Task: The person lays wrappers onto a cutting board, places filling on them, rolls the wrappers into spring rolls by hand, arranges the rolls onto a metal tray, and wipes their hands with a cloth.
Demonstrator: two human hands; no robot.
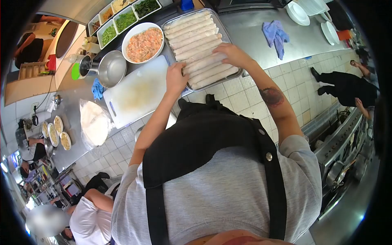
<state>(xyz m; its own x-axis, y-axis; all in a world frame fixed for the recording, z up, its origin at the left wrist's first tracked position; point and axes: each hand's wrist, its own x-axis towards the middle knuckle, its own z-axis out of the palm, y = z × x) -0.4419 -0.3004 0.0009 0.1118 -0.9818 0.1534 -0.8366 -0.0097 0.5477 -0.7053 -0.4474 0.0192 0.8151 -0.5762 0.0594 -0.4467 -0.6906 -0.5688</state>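
Observation:
A metal tray (234,76) at the counter's edge holds several long pale rolled wraps (196,36) lying side by side. My left hand (177,78) is at the tray's left side, its fingers curled at the near end of one wrap (204,62). At the other end of that wrap is my right hand (233,55), fingers bent down on it. The fingertips of both hands are partly hidden. Left of the tray stand a white bowl of pinkish chopped filling (143,45) and a white cutting board (134,92) with a wet, brownish smear.
A steel pan (111,68) stands beside the board, near a bag of flat wrappers (94,122). Tubs of chopped greens (125,20) line the back. A purple cloth (276,36) and white plates (298,13) lie right. Co-workers stand at lower left and far right, near a stove.

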